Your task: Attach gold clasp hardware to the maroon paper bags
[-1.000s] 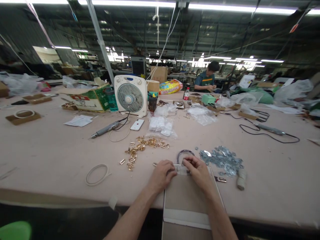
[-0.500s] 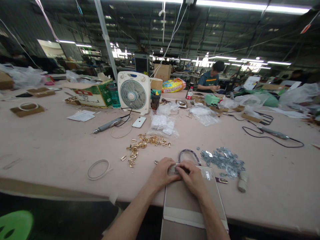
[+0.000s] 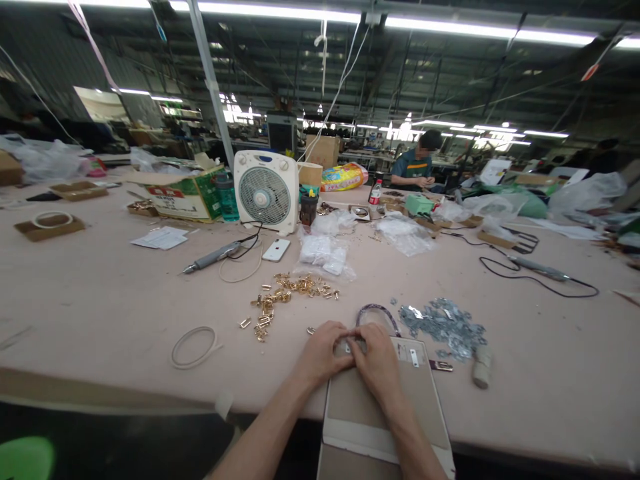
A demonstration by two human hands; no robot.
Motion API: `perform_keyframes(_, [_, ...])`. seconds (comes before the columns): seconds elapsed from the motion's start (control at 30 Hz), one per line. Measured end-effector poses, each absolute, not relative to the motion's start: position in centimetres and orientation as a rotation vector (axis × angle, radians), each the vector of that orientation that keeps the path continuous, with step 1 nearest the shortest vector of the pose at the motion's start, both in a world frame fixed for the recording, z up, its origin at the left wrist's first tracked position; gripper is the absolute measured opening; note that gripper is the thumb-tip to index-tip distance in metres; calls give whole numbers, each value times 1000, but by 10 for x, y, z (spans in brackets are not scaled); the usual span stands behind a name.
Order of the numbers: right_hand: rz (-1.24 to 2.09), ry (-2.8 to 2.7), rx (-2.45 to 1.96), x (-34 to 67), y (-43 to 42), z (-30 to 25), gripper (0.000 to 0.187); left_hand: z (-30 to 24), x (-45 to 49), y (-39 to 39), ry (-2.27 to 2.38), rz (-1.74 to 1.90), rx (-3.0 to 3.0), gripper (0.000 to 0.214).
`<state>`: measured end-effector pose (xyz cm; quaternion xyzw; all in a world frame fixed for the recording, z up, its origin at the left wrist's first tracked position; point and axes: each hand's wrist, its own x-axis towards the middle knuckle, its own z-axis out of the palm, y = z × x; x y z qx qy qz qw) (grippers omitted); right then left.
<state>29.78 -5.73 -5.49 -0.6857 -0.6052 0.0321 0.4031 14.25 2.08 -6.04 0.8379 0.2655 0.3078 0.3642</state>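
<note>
My left hand [image 3: 323, 357] and my right hand [image 3: 377, 363] meet at the top edge of a flat beige panel with a cream border [image 3: 380, 407], probably a bag body. It lies on the table and juts over the near edge. Their fingers cover whatever they pinch there. A purple braided cord loop [image 3: 376, 315] rises just beyond my right hand. A small metal plate [image 3: 414, 358] lies on the panel to the right, and a dark buckle piece [image 3: 441, 365] sits beside it. Loose gold metal fittings [image 3: 280, 297] lie left of the loop.
Silver metal pieces [image 3: 443, 327] are heaped to the right on the pink-topped table [image 3: 100, 300]. Further off stand a white fan [image 3: 266, 192], a phone [image 3: 276, 249], an electric screwdriver [image 3: 210, 257], and plastic bags of parts [image 3: 323, 247]. A co-worker [image 3: 417, 163] sits across the table.
My hands have drawn closer together at the panel's top edge. The small metal plate has come into view beside my right hand. The whole view has shifted slightly.
</note>
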Motion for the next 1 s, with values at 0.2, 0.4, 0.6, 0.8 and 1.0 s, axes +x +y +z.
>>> perform_keyframes(0.2, [109, -1273, -1536, 319, -75, -49, 29, -58, 145, 16, 721, 831, 2195, 49])
perform_keyframes(0.4, [-350, -701, -1682, 437, -117, -35, 44, -65, 146, 13, 688, 932, 2434, 57])
perform_keyframes(0.6, [-416, -653, -2117, 528, -163, -72, 77, -51, 174, -11, 426, 930, 2675, 46])
perform_keyframes(0.8, [-243, -700, -2250, 535, -192, -98, 71, -29, 227, -37, 221, 595, 2780, 57])
perform_keyframes(1.0, [24, -456, -2105, 524, -212, -91, 58, -31, 248, -36, 264, 508, 2823, 48])
